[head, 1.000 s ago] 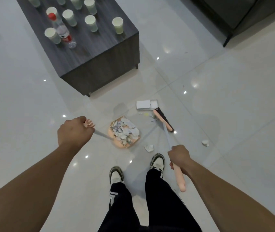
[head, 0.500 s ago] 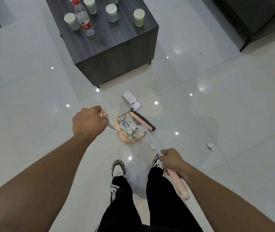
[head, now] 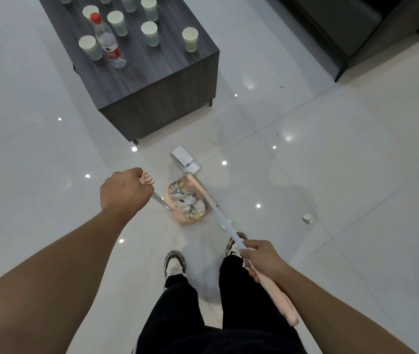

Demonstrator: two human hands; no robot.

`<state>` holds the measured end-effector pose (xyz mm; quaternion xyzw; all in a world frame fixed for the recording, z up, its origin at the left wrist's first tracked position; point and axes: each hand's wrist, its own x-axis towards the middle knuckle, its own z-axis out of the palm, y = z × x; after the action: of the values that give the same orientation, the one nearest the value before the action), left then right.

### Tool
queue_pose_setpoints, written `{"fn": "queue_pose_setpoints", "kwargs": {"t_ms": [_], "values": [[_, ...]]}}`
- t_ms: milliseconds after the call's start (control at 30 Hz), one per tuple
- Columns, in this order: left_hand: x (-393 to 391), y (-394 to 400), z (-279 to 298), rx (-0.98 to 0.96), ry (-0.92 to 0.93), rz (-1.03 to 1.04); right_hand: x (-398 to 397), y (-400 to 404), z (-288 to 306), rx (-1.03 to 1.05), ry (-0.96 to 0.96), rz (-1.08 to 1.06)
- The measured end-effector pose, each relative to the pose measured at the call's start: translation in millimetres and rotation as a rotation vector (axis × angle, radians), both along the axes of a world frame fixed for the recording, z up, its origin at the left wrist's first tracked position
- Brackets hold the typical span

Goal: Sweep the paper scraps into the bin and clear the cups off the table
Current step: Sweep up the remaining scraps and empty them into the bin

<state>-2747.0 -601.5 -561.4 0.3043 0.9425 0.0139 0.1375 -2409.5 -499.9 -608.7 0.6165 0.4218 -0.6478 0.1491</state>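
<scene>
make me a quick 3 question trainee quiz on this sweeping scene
1. True or false: the dustpan already holds paper scraps.
2. Which hand grips the broom? A) left hand B) right hand C) neither
3. Fill in: a stray scrap lies on the floor to the person's ____ of the dustpan.

Key: 1 true. 2 B; the left hand holds the dustpan's handle. 3 right.
</scene>
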Motion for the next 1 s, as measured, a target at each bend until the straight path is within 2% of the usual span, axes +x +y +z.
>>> {"fn": "queue_pose_setpoints", "kwargs": {"t_ms": [267, 433, 567, 667, 733, 800, 1000], "values": [[-22, -47, 10, 0.035, -0.029, -0.067, 11, -41, 17, 0.095, -0.040, -0.337], [-41, -70, 17, 0.012, -0.060, -0.145, -8, -85, 17, 0.099, -0.048, -0.469], [-49, -92, 11, -0.045, -0.055, -0.217, -29, -112, 20, -0.015, -0.029, -0.552], [-54, -100, 6, -0.033, -0.063, -0.204, -36, -123, 24, -0.185, 0.097, -0.754], [-58, -99, 6, -0.031, -0.062, -0.209, -38, -124, 27, -0.223, 0.164, -0.850], [-62, -98, 6, -0.025, -0.067, -0.211, -42, -120, 27, -0.174, 0.158, -0.795], [-65, -118, 6, -0.015, -0.040, -0.133, -72, -95, 10, 0.121, -0.024, -0.451]]}}
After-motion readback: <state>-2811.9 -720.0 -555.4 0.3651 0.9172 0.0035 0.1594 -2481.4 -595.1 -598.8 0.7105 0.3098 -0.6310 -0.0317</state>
